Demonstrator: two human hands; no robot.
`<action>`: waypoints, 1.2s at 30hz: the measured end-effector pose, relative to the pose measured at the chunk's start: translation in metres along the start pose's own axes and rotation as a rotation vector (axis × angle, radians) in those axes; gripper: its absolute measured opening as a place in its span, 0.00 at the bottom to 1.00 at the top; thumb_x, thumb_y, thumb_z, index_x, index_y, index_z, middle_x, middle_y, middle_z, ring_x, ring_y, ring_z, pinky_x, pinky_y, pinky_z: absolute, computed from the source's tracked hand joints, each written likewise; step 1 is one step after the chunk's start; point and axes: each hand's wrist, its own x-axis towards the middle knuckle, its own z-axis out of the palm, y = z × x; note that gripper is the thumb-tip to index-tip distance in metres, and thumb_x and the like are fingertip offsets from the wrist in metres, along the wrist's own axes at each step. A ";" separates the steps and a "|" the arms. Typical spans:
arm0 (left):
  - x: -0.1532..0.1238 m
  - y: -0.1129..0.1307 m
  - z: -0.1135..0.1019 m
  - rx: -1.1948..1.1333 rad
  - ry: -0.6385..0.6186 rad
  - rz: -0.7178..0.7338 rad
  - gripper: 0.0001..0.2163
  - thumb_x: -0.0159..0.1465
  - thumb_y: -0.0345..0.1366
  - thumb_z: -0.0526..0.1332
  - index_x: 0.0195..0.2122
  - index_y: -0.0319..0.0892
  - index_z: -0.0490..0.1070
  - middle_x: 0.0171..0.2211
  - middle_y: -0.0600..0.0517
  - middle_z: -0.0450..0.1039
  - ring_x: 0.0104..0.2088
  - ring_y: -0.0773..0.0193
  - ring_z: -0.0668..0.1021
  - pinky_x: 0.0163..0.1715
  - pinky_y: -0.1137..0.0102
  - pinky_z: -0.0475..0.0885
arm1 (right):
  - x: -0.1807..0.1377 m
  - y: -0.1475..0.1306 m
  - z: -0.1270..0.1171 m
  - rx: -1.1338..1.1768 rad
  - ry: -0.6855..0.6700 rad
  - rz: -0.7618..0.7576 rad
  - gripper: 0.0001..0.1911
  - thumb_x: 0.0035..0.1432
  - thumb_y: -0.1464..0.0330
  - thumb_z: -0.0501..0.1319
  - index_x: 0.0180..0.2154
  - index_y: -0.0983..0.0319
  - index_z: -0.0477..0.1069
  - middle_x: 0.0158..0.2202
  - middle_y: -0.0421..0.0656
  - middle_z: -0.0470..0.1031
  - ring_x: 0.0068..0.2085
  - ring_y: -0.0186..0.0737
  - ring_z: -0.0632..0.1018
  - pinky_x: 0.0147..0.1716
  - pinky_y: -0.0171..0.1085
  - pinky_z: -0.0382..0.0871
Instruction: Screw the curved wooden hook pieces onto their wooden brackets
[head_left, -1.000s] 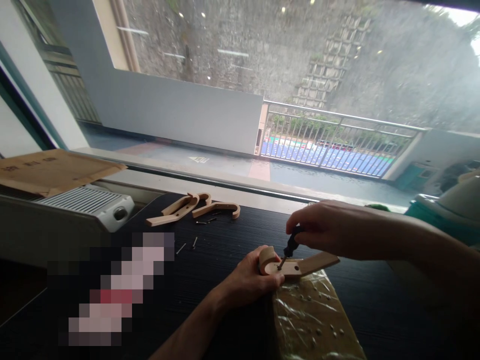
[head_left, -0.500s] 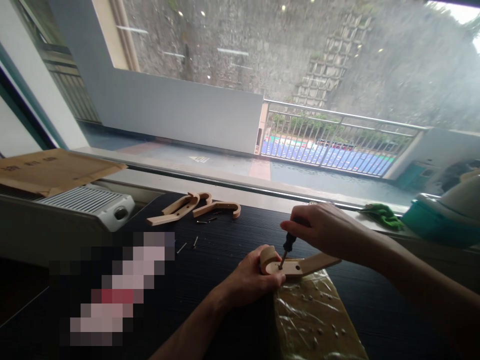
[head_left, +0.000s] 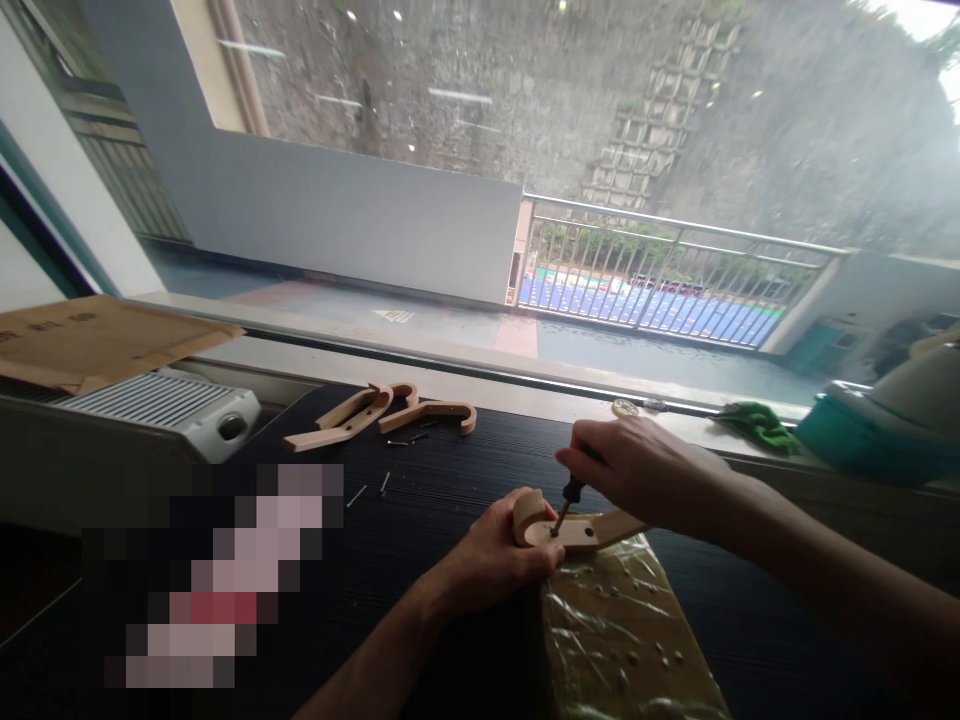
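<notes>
A curved wooden hook piece [head_left: 581,530] lies on the far end of a plastic-wrapped board [head_left: 622,640]. My left hand [head_left: 491,560] grips the hook's rounded end, fingers curled round it. My right hand [head_left: 637,468] is closed round the black handle of a small screwdriver [head_left: 566,500], whose tip stands almost upright in the top face of the hook piece. Both hands work over the dark table [head_left: 450,490] near its middle.
Two more wooden hooks [head_left: 379,412] lie at the table's far edge, with loose screws [head_left: 386,485] near them. A white radiator [head_left: 161,405] under a cardboard sheet [head_left: 97,340] stands left. A green cloth [head_left: 757,422] and a teal container [head_left: 877,435] sit on the sill at right.
My right hand has sunk a little and turned on the screwdriver, which stays in the hook piece. The view has shifted slightly; my left hand keeps its grip.
</notes>
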 end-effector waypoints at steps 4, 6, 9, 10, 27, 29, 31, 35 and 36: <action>-0.001 0.001 0.000 0.006 -0.005 0.010 0.11 0.54 0.35 0.62 0.38 0.41 0.64 0.28 0.57 0.61 0.28 0.71 0.63 0.28 0.75 0.60 | -0.001 -0.002 -0.005 -0.083 -0.004 0.047 0.20 0.63 0.60 0.47 0.25 0.62 0.68 0.20 0.40 0.67 0.21 0.32 0.62 0.22 0.35 0.47; -0.001 0.003 0.000 0.021 -0.001 0.012 0.11 0.54 0.35 0.62 0.38 0.41 0.64 0.28 0.57 0.62 0.28 0.71 0.63 0.29 0.75 0.60 | -0.005 0.002 -0.012 -0.056 -0.038 -0.021 0.17 0.61 0.59 0.49 0.29 0.60 0.70 0.21 0.39 0.69 0.22 0.32 0.64 0.22 0.34 0.48; -0.002 0.006 0.000 0.031 -0.001 -0.001 0.12 0.54 0.34 0.62 0.38 0.40 0.64 0.28 0.57 0.61 0.28 0.71 0.63 0.29 0.75 0.60 | -0.010 0.009 -0.023 0.050 -0.108 -0.173 0.10 0.60 0.63 0.52 0.34 0.56 0.71 0.25 0.36 0.71 0.24 0.31 0.66 0.24 0.32 0.52; -0.002 0.007 0.000 0.027 -0.003 -0.006 0.12 0.54 0.34 0.62 0.38 0.40 0.64 0.28 0.58 0.61 0.28 0.71 0.62 0.29 0.75 0.60 | -0.010 0.011 -0.026 0.078 -0.130 -0.216 0.09 0.59 0.65 0.52 0.34 0.56 0.71 0.25 0.35 0.72 0.25 0.30 0.67 0.25 0.32 0.54; -0.001 0.002 0.000 -0.014 -0.004 -0.004 0.13 0.53 0.35 0.63 0.38 0.40 0.64 0.29 0.56 0.62 0.29 0.71 0.64 0.30 0.74 0.61 | -0.005 0.004 -0.018 0.048 -0.103 -0.057 0.15 0.58 0.58 0.52 0.31 0.59 0.72 0.23 0.38 0.70 0.23 0.31 0.65 0.22 0.33 0.52; -0.001 0.003 0.000 -0.003 -0.004 -0.004 0.13 0.53 0.34 0.63 0.38 0.40 0.64 0.29 0.57 0.62 0.28 0.71 0.63 0.29 0.74 0.61 | -0.007 0.006 -0.025 0.091 -0.152 -0.176 0.11 0.58 0.62 0.53 0.34 0.57 0.72 0.26 0.37 0.72 0.25 0.31 0.67 0.23 0.32 0.53; -0.001 0.003 0.000 0.007 -0.002 -0.008 0.12 0.53 0.35 0.63 0.38 0.41 0.64 0.28 0.57 0.61 0.28 0.71 0.63 0.29 0.75 0.60 | -0.008 0.008 -0.030 0.111 -0.183 -0.254 0.10 0.57 0.65 0.53 0.33 0.57 0.72 0.27 0.38 0.73 0.27 0.31 0.68 0.25 0.32 0.55; 0.000 0.002 -0.001 0.008 0.002 -0.012 0.12 0.54 0.35 0.63 0.39 0.41 0.65 0.29 0.57 0.62 0.29 0.70 0.64 0.29 0.75 0.60 | -0.009 0.010 -0.026 0.128 -0.161 -0.241 0.10 0.58 0.65 0.53 0.32 0.58 0.72 0.27 0.38 0.72 0.28 0.32 0.68 0.26 0.32 0.56; 0.000 0.002 -0.001 0.007 0.001 -0.008 0.12 0.54 0.35 0.63 0.39 0.41 0.65 0.29 0.56 0.63 0.29 0.70 0.64 0.30 0.75 0.61 | -0.009 0.010 -0.023 0.140 -0.150 -0.219 0.11 0.58 0.64 0.53 0.33 0.59 0.72 0.26 0.38 0.71 0.28 0.32 0.68 0.26 0.32 0.56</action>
